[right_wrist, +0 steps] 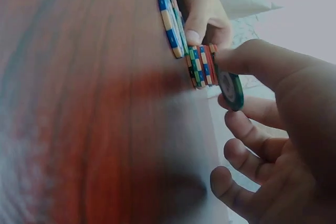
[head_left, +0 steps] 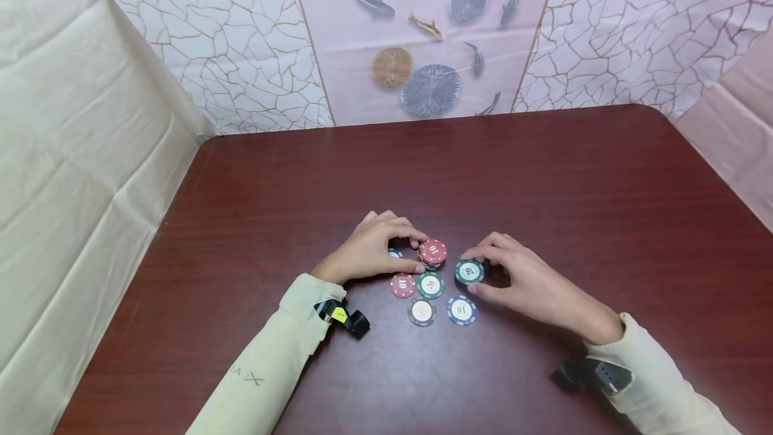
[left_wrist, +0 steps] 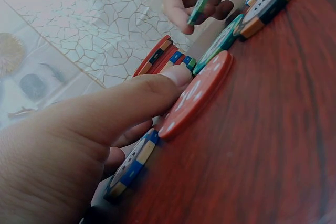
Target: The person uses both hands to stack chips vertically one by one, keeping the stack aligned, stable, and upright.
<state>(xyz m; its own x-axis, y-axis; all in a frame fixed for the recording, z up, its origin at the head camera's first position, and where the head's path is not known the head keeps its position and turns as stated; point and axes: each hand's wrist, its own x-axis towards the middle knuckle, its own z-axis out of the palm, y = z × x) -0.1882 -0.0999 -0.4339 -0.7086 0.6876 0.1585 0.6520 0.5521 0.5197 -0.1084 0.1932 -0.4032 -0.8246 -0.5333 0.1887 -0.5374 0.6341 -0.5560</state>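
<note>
In the head view my left hand point(head_left: 371, 247) grips a short stack of poker chips point(head_left: 432, 252) between thumb and forefinger, a red chip on top. Its striped edges of red, blue, green and black show in the right wrist view. Just right of the stack, my right hand point(head_left: 522, 277) pinches a green poker chip point(head_left: 470, 272) by its rim, held above the table. Nearer to me lie a flat red chip point(head_left: 402, 285), a green chip point(head_left: 431, 285), a dark-rimmed chip point(head_left: 421, 312) and a blue chip point(head_left: 461, 311). Another blue chip point(head_left: 395, 253) is partly hidden under the left hand.
The dark red wooden table point(head_left: 302, 186) stretches around the chips. A patterned cloth point(head_left: 386, 25) hangs along its far edge, and pale cloth point(head_left: 78, 173) lines the left side. Each wrist wears a strapped black device point(head_left: 356, 323).
</note>
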